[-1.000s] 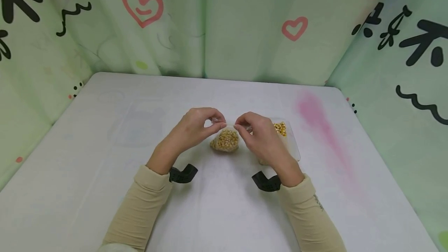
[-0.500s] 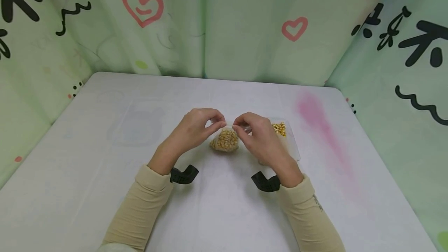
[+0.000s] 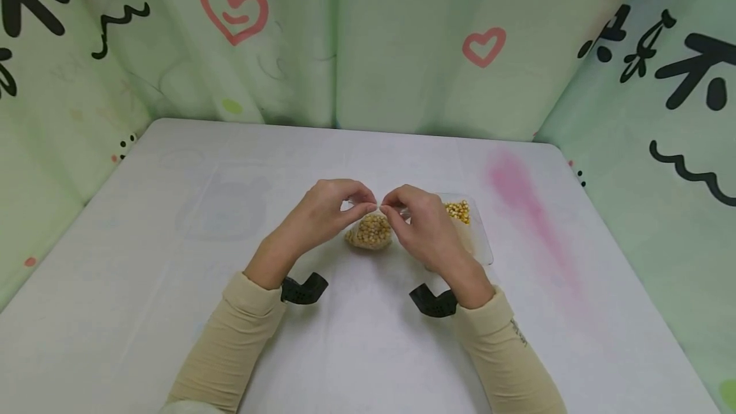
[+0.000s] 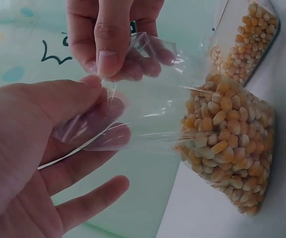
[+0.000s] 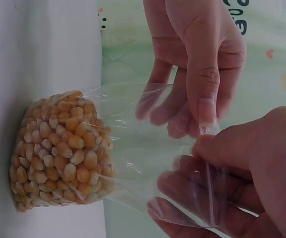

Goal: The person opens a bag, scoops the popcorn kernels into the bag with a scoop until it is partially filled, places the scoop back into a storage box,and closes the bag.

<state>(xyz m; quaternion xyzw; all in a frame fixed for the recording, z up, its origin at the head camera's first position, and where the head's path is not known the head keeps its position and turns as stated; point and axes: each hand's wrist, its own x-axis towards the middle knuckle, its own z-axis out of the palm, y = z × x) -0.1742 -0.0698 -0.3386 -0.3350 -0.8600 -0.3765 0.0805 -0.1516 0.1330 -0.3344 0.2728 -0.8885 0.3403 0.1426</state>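
Note:
A clear zip-lock bag point(image 5: 133, 148) with corn kernels point(image 4: 227, 144) in its lower part stands on the white table. My left hand point(image 3: 324, 213) pinches the bag's top edge between thumb and fingers. Close beside it, my right hand point(image 3: 425, 225) pinches the same edge, the two thumb tips almost touching. In the right wrist view the zip strip point(image 5: 211, 193) runs under both thumbs. Through the clear film, fingers of both hands show behind the bag.
A clear plastic box point(image 3: 482, 235) with more corn kernels point(image 3: 459, 211) sits right of the bag, partly hidden by my right hand. Green curtains point(image 3: 397, 50) with hearts and black writing enclose the table point(image 3: 172, 273) at the back and sides.
My left hand has shifted slightly right along the bag's top edge, and my right hand slightly left, so the fingertips are closer together. The filled part of the bag has stayed in place.

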